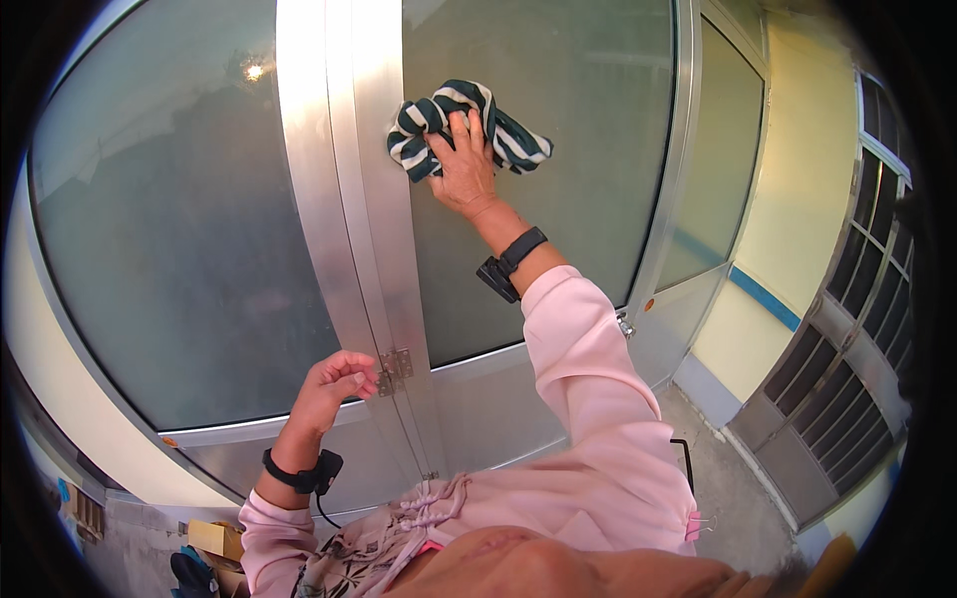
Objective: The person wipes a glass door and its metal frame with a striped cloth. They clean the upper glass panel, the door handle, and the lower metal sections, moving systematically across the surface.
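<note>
My right hand [465, 168] presses a bunched cloth [516, 143] with dark green and white stripes against the frosted glass pane [538, 247] of a metal-framed door. The cloth's left end overlaps the silvery metal stile [377, 149]. Fingers are spread over the fabric, and part of the cloth is hidden under the palm. Lower and to the left, my left hand [340, 381] hangs with loosely curled fingers and nothing visible in it. It is in front of the door near a metal hinge [396, 366]; whether it touches the door I cannot tell.
Another large glass pane [179, 247] fills the left side. A door knob [625, 324] sits on the right frame. Farther right are a yellow wall [800, 164] with a blue stripe and a barred metal door [845, 351]. A cardboard box [215, 538] stands on the floor at lower left.
</note>
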Demonstrator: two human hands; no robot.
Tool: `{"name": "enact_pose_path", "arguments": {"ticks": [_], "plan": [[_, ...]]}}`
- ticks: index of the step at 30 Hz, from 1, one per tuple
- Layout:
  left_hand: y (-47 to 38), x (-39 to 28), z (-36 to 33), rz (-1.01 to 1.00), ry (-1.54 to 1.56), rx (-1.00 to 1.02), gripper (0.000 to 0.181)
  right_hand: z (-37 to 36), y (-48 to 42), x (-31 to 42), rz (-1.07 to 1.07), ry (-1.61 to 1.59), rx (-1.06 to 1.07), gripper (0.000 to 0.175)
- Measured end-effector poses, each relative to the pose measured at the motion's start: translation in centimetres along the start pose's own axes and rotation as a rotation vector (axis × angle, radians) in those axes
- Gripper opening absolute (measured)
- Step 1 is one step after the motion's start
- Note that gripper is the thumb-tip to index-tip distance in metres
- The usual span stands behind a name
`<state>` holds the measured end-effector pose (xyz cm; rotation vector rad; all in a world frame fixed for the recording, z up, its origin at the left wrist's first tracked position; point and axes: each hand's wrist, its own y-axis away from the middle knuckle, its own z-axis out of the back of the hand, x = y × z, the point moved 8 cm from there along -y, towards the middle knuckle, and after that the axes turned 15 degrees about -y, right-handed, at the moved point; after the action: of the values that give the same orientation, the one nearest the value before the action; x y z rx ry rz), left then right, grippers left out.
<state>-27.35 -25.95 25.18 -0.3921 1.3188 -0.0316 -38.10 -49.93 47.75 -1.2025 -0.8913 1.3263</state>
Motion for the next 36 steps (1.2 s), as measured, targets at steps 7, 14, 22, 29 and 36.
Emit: {"name": "enact_pose_path", "arguments": {"ticks": [7, 14, 22, 29, 36], "plan": [[0.0, 4.3, 3.2, 0.153, 0.075, -0.109, 0.019, 0.4, 3.8, 1.2, 0.275, -0.160, 0.101, 0.038], [-4.2, 5.5, 0.1, 0.089, 0.139, -0.100, 0.016, 1.7, -12.9, -4.7, 0.496, -0.109, 0.008, 0.036], [-6.2, 6.3, -3.5, 0.159, 0.116, -0.210, 0.017, 3.5, -32.0, -6.9, 0.314, 0.054, -0.051, 0.048], [-6.2, 5.1, -4.6, 0.197, 0.094, -0.243, 0.020, 5.4, -38.1, -5.9, -0.044, -0.069, -0.055, 0.052], [-5.9, 3.3, -2.9, 0.232, 0.078, -0.228, 0.020, 6.6, -40.7, -5.1, -0.039, 0.084, -0.214, 0.051]]}}
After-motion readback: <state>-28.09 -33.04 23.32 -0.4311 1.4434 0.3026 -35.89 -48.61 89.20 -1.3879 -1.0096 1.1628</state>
